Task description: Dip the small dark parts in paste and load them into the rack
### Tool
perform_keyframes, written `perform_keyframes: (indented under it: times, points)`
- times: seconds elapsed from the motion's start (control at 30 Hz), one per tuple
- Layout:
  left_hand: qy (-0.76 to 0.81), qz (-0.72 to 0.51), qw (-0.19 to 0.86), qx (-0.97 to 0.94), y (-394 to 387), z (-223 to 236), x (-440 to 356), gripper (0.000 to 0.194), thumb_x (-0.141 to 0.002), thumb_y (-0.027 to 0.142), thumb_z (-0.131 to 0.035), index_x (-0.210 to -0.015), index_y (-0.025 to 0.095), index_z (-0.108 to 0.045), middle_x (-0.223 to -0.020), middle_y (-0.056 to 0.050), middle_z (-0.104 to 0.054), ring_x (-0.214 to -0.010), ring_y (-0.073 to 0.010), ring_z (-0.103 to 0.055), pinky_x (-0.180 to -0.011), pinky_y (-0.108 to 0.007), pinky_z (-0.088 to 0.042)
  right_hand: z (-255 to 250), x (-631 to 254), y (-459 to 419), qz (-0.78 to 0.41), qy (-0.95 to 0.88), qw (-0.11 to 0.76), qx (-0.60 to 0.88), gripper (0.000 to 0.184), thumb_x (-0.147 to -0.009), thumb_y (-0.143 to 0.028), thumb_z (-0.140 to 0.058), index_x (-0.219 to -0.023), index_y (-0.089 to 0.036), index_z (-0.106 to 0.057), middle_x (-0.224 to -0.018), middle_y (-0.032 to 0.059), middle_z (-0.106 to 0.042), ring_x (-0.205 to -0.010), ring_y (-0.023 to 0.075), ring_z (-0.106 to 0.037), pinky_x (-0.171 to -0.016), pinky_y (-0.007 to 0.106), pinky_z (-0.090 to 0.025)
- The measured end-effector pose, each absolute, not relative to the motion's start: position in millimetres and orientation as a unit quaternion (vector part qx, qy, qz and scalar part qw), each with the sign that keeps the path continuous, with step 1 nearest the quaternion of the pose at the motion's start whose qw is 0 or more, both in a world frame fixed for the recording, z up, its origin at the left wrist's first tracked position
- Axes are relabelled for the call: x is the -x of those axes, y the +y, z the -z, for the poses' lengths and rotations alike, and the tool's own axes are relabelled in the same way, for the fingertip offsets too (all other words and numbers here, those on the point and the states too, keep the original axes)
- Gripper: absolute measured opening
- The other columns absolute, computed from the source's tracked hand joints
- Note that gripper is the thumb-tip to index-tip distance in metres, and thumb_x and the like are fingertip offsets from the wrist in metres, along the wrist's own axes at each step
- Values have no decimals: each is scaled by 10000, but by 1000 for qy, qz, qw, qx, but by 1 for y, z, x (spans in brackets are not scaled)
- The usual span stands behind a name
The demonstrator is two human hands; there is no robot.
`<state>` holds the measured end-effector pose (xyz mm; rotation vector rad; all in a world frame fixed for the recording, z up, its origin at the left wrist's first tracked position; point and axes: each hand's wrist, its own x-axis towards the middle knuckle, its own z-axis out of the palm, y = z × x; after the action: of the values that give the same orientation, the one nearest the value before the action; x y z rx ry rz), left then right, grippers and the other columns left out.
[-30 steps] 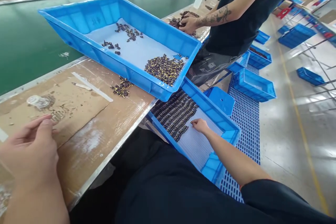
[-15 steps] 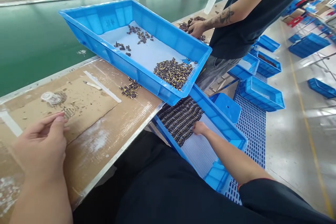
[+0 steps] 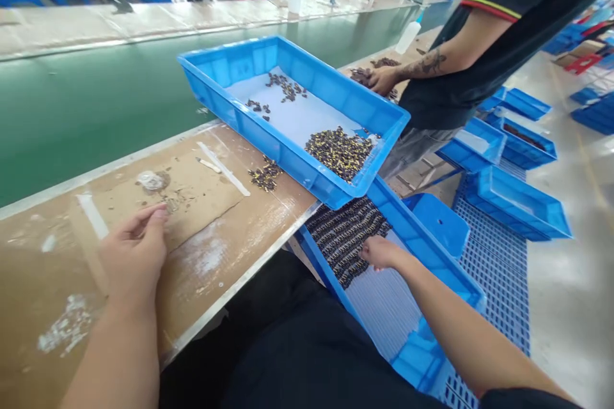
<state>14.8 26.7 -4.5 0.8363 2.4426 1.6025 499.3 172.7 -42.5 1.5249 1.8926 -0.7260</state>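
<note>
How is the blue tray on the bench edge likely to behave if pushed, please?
The blue tray looks thin, light, so it would probably slide easily. Its corner seems to overhang the bench, so it could tip toward the lower tray. The loose parts would likely scatter.

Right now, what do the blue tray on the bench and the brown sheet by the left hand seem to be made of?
The blue tray looks like moulded plastic with a smooth, slightly glossy finish: its corners are rounded and its walls show no joins. The brown sheet looks like plain cardboard, matte and scuffed, with worn patches and pale stains, though the picture cannot confirm it.
</note>
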Motion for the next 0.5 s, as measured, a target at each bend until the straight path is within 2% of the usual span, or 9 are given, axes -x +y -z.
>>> perform_keyframes:
  times: [0.1, 0.17, 0.2, 0.27, 0.33, 0.4, 0.5]
  points:
    - [779, -546, 74, -298, 26, -8, -26, 280, -905, 374, -676, -1067, 175, -786, -865, -34, -775, -782, -183, -724, -744, -279, -593, -2, -447, 162, 445, 769, 221, -403, 297, -1004, -365, -590, -834, -182, -750, -729, 18, -773, -640, 158, -749, -613, 217, -540]
    - [759, -550, 83, -338, 19, -23, -40, 277, -947, 402, -609, -977, 169, -754, -774, -25, -724, -734, -181, -690, -714, -281, -561, -24, -400, 159, 508, 808, 92, -285, 257, -1014, -381, -576, -982, -198, -754, -786, 6, -782, -667, 161, -746, -638, 237, -550]
    - [751, -543, 81, -367, 12, -31, -50, 280, -964, 405, -577, -906, 180, -731, -746, -22, -699, -716, -180, -670, -699, -282, -542, -31, -375, 161, 493, 832, 11, -255, 240, -1010, -367, -582, -1018, -199, -754, -815, 13, -786, -689, 165, -740, -672, 254, -556]
    - [730, -519, 81, -438, -11, -49, -74, 294, -988, 366, -533, -778, 205, -661, -712, -22, -656, -696, -180, -632, -680, -289, -504, -38, -324, 172, 380, 876, -142, -261, 200, -986, -303, -607, -1047, -192, -762, -905, 43, -797, -775, 182, -730, -775, 296, -566]
    - [694, -496, 100, -512, -46, -63, -99, 262, -980, 290, -530, -736, 223, -599, -679, -19, -610, -642, -176, -583, -634, -300, -465, -37, -277, 191, 248, 895, -225, -296, 213, -965, -237, -612, -1098, -171, -765, -1035, 93, -794, -918, 216, -726, -897, 343, -559]
    - [669, -475, 122, -558, -91, -68, -120, 209, -947, 228, -552, -739, 236, -559, -658, -15, -575, -594, -175, -544, -590, -307, -433, -34, -241, 212, 160, 906, -214, -329, 257, -975, -215, -586, -1150, -148, -760, -1141, 138, -771, -1042, 243, -713, -981, 363, -537]
    - [701, -455, 134, -532, -165, -60, -141, 226, -923, 214, -560, -710, 241, -492, -612, -9, -530, -545, -175, -508, -539, -309, -398, -31, -207, 237, 80, 923, -114, -358, 289, -1005, -276, -556, -1120, -136, -781, -1187, 177, -750, -1098, 267, -705, -995, 350, -524]
